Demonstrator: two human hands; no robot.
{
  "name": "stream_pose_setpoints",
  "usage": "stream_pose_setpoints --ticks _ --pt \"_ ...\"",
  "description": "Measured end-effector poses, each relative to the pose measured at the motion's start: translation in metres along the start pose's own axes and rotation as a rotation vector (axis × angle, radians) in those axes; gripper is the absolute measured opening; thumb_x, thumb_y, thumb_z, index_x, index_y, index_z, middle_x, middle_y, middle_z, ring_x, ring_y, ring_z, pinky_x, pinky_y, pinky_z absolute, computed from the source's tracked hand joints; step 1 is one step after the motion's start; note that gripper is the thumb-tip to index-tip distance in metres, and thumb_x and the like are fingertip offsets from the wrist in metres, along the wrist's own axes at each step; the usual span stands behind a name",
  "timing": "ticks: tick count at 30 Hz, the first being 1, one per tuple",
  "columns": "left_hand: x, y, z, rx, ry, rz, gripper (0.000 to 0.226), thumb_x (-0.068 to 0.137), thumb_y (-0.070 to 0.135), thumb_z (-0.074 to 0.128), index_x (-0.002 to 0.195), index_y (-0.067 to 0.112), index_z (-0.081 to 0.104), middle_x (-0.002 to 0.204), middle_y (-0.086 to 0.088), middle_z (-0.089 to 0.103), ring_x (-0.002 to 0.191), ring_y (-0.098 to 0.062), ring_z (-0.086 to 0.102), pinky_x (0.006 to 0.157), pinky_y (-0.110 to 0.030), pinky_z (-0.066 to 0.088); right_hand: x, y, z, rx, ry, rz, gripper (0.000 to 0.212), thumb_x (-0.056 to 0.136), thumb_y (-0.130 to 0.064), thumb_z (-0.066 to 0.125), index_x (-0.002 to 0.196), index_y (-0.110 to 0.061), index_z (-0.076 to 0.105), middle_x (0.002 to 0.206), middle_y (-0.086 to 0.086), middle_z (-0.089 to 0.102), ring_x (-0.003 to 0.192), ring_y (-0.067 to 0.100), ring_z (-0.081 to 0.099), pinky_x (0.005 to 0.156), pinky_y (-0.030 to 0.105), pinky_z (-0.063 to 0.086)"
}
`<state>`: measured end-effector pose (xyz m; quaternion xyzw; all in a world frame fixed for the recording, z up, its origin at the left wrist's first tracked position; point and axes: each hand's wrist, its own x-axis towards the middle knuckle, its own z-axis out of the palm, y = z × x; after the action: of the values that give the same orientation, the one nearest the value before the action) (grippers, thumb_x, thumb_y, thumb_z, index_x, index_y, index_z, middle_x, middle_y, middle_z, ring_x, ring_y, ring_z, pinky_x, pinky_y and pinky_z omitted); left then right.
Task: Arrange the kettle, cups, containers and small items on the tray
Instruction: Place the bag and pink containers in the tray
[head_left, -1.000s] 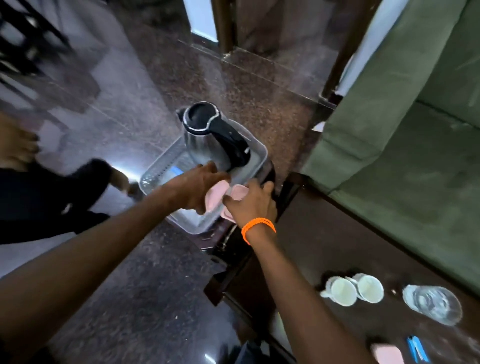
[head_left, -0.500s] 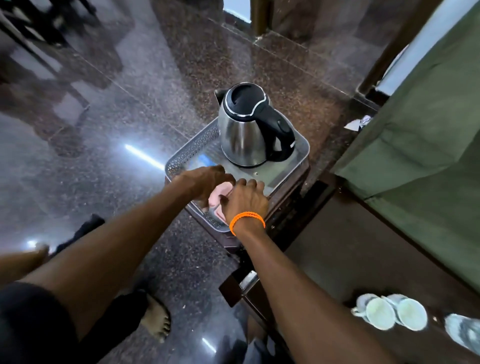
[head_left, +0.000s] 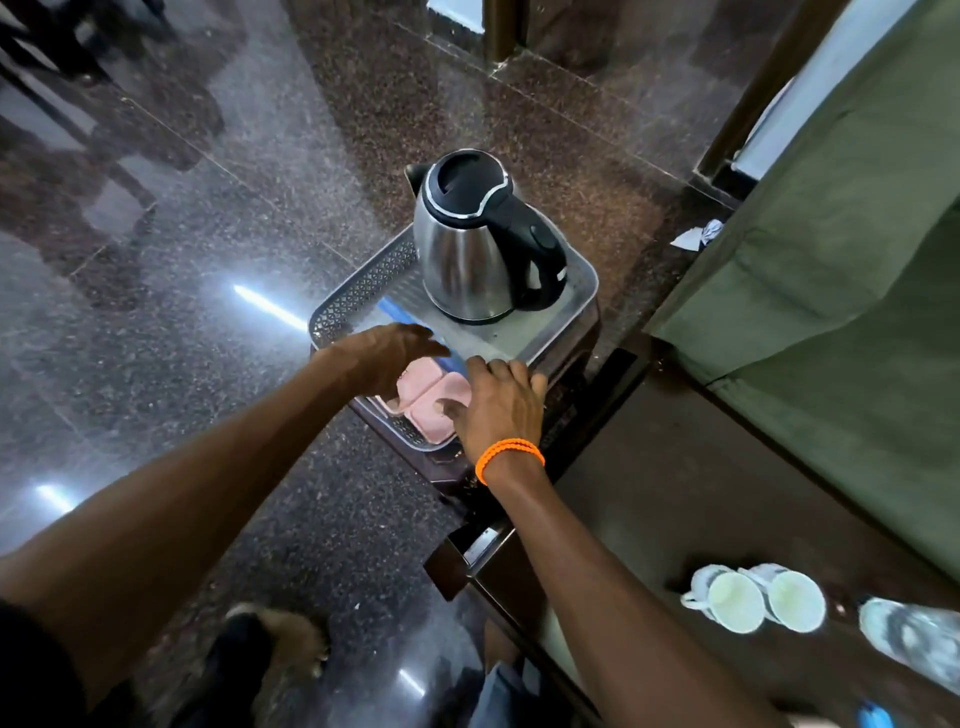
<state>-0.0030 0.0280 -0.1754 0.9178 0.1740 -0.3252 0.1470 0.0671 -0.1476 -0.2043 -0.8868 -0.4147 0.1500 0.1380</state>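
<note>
Right hand (head_left: 501, 402) spread flat on pink containers (head_left: 434, 397) in tray (head_left: 582, 291), left hand (head_left: 392, 353) open alongside, kettle (head_left: 475, 244) behind.

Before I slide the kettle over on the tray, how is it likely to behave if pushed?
The kettle is tall on a narrow base, so a push near the lid may tip it; pushing low looks safer. Its polished steel body is probably slippery, while the black handle offers better grip. Whether it holds water is hidden, so its weight is uncertain. The tray floor looks smooth.
</note>
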Motion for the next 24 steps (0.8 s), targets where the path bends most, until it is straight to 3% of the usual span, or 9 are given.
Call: stream_pose_setpoints --ticks 2,5,8,12,14,17,20,24 --pt "-0.004 0.013 -0.001 -0.009 0.126 0.016 0.095 0.074 0.006 0.084 0.155 0.024 0.039 0.163 -0.013 0.034 0.147 -0.030 0.040 0.116 -0.036 0.037 -0.013 0.011 -0.012 0.040 0.091 -0.001 0.046 0.078 -0.050 0.071 0.114 -0.022 0.061 0.110 0.001 0.066 0.112 0.028 0.053 0.092 0.045 0.036" --pt "-0.011 0.058 0.002 -0.117 0.346 0.139 0.080 0.070 -0.001 0.081 0.144 0.016 0.055 0.149 -0.018 0.051 0.134 -0.036 0.052 0.107 -0.040 0.044 -0.046 0.042 -0.031 0.054 0.206 0.020 0.038 0.080 -0.045 0.068 0.109 -0.021 0.063 0.110 0.002 0.065 0.109 0.028 0.054 0.086 0.045 0.039" --pt "-0.017 0.129 0.017 -0.222 0.481 0.320 0.052 0.077 0.014 0.066 0.128 0.011 0.065 0.129 -0.018 0.063 0.117 -0.035 0.060 0.096 -0.038 0.049 -0.091 0.086 -0.044 0.010 0.213 0.087 0.032 0.083 -0.042 0.065 0.106 -0.021 0.062 0.108 0.002 0.064 0.105 0.029 0.055 0.083 0.045 0.042" --pt "-0.014 0.238 0.065 -0.293 0.372 0.407 0.052 0.081 0.010 0.069 0.133 0.013 0.063 0.136 -0.012 0.058 0.127 -0.029 0.056 0.108 -0.039 0.046 -0.166 0.161 -0.050 -0.098 0.169 0.251 0.026 0.074 -0.035 0.070 0.092 -0.019 0.063 0.094 0.007 0.065 0.092 0.034 0.058 0.076 0.043 0.043" --pt "-0.012 0.291 0.097 -0.289 0.318 0.464 0.048 0.084 0.012 0.067 0.132 0.014 0.064 0.135 -0.010 0.059 0.126 -0.028 0.056 0.107 -0.039 0.047 -0.208 0.201 -0.050 -0.111 0.096 0.353 0.027 0.069 -0.028 0.066 0.094 -0.019 0.065 0.096 0.006 0.066 0.094 0.035 0.059 0.079 0.044 0.043" --pt "-0.016 0.361 0.147 -0.328 0.236 0.489 0.041 0.086 0.019 0.065 0.127 0.016 0.066 0.130 -0.008 0.062 0.120 -0.028 0.059 0.099 -0.039 0.050 -0.270 0.255 -0.046 -0.102 -0.040 0.459 0.045 0.068 -0.019 0.067 0.113 -0.022 0.065 0.113 0.002 0.066 0.109 0.032 0.058 0.087 0.043 0.041" --pt "-0.022 0.424 0.195 -0.339 0.132 0.482 0.039 0.087 0.023 0.063 0.126 0.021 0.064 0.128 -0.006 0.062 0.114 -0.031 0.062 0.093 -0.042 0.053 -0.326 0.304 -0.040 -0.118 -0.151 0.505 0.055 0.081 -0.022 0.063 0.134 -0.029 0.053 0.127 -0.001 0.059 0.122 0.027 0.053 0.096 0.042 0.042" --pt "-0.025 0.489 0.250 -0.333 0.090 0.464 0.064 0.081 0.032 0.070 0.141 0.020 0.051 0.139 -0.007 0.054 0.127 -0.030 0.053 0.107 -0.040 0.045 -0.379 0.356 -0.034 -0.123 -0.352 0.507 0.072 0.088 -0.019 0.061 0.151 -0.033 0.031 0.156 -0.004 0.031 0.144 0.027 0.030 0.112 0.044 0.036"
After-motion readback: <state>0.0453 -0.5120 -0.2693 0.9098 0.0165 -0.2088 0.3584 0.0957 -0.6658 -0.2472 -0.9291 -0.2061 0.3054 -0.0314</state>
